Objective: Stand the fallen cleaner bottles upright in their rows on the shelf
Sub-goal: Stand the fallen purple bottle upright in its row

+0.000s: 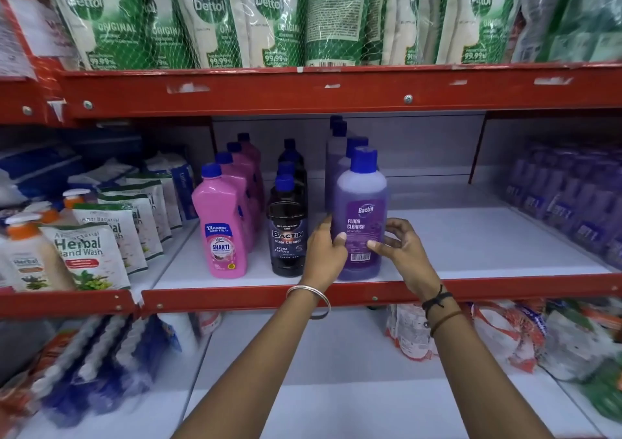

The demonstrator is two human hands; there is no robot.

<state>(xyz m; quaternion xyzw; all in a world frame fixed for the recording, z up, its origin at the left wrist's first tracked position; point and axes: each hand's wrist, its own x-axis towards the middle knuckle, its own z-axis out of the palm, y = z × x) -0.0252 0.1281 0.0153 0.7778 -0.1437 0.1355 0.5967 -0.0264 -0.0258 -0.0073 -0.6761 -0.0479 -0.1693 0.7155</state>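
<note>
Both hands frame the front purple bottle (pixel 360 216), which stands upright at the near edge of the white shelf (pixel 471 236). The left hand (pixel 324 248) rests against the bottle's left side, its grip loosely spread with the thumb tip on the label. The right hand (pixel 402 247) sits at the bottle's right side, fingers curled and apart, a fingertip touching the lower label near the barcode; neither hand wraps fully around it. A metal bangle (pixel 311 299) circles the left wrist, and dark thread bands (pixel 439 307) circle the right wrist.

Behind the held bottle, farther purple bottles (pixel 340 156) with blue caps stand upright in a row running to the back. Just left of it stands a row of dark Bactin bottles (pixel 287 233), the front one close beside the left hand. Farther left is a row of pink Shakti bottles (pixel 223 223), also upright. To the right of the purple row the shelf is bare up to a blurred block of purple packs (pixel 568 199) at the far right.

Left of the pink row, beyond a divider, sit herbal hand wash pouches (pixel 87 253) and pump bottles (pixel 27 253). Green Dettol refill pouches (pixel 208 14) behind netting fill the shelf above. The red shelf rail (pixel 235 299) crosses in front of both wrists, and blurred packets lie on the shelf below
</note>
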